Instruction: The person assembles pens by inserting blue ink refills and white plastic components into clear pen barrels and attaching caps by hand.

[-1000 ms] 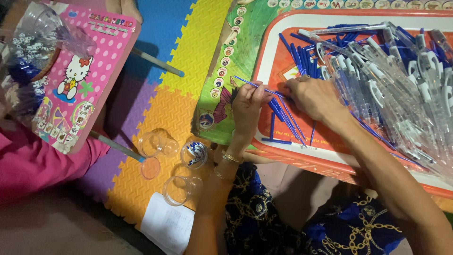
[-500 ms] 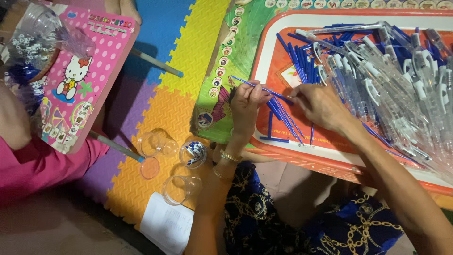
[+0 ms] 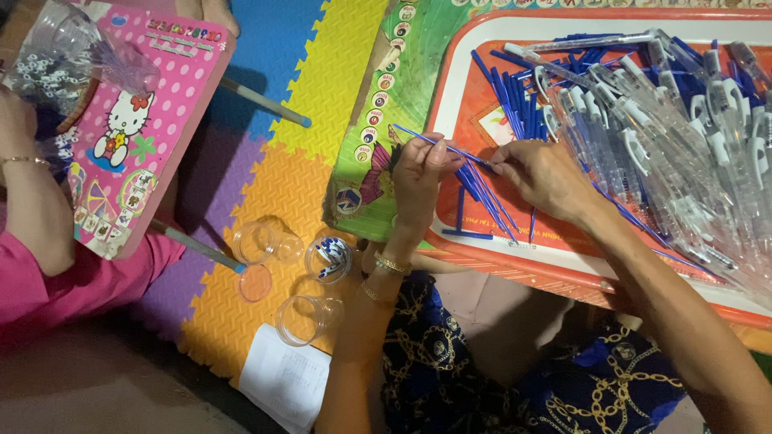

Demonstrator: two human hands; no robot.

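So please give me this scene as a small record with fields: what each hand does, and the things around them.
left hand: pinches a thin blue refill near its left part
right hand: grips the same refill at its right end
tray: orange rim, holds loose blue refills and clear pen barrels
floor: coloured foam mat with small clear cups
other person: pink sleeve at left, beside a pink board

orange tray [image 3: 482,249] jammed with clear pen barrels [image 3: 683,120] on its right, blue refills [image 3: 490,189] mid-tray, small plastic cups [image 3: 301,265] cluttering the mat, open yellow mat [image 3: 338,72] further up
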